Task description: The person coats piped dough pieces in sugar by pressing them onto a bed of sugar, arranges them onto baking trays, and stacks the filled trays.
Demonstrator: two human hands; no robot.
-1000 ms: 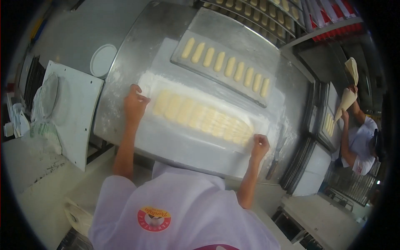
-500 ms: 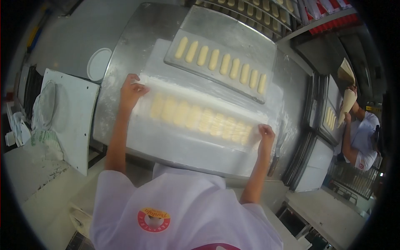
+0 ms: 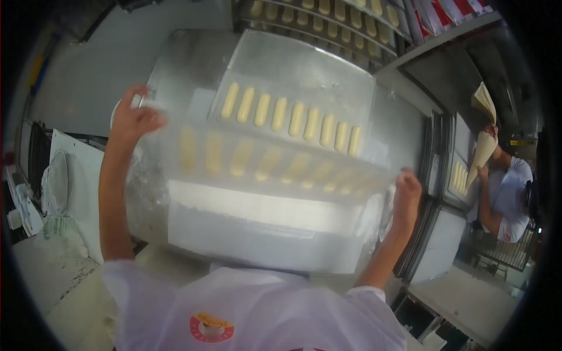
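Note:
A thin pale sheet (image 3: 228, 186) hangs raised and blurred between my two hands, with a row of flattened yellow dough strips on it. My left hand (image 3: 137, 118) pinches its left end, and my right hand (image 3: 407, 190) is closed at its right end. Just beyond the sheet, a metal tray (image 3: 310, 58) carries a row of several piped dough fingers (image 3: 297, 119). Nearer my body, a band of white powder (image 3: 263, 209) lies on a pale surface (image 3: 252, 240) on the worktable. Motion smears my left fingertips.
Racks of dough-filled trays (image 3: 328, 24) stand beyond the table. At the right, a co-worker (image 3: 508, 196) holds a piping bag (image 3: 483, 153) over another tray of dough (image 3: 458, 177). A white board (image 3: 82, 175) and a plastic bag (image 3: 61, 237) are at the left.
Both hands have moved apart in the view, my left hand further left and up, my right to the right. The sheet with the flattened strips has lifted toward the tray, baring the powder band.

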